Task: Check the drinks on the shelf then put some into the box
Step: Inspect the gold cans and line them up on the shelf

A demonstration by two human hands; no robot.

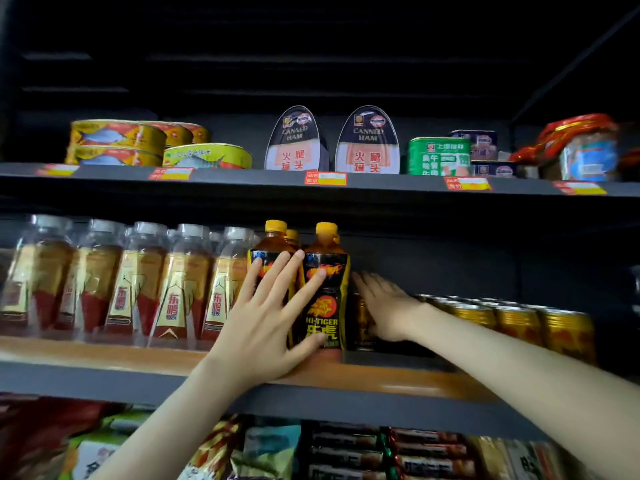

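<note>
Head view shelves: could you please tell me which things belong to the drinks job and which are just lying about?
Job: Hi-Tiger bottles, touched by the left hand; right hand beside them; gold cans; clear-capped bottles.
Lying about: fish tins, canned ham, green tin, snack packs below.

The label of the left yellow-capped amber bottle with a black wrapper (273,242) is half covered by the left hand (263,327); of a third such bottle (292,234) only the cap is seen. A gold drink can (361,318) is largely masked by the right hand (388,306) — contact cannot be told. The clear plastic bottles with red-and-gold labels (131,282) are smeared by blur, the leftmost cut by the edge. The red-and-yellow price tags (325,178) cannot be read.
</note>
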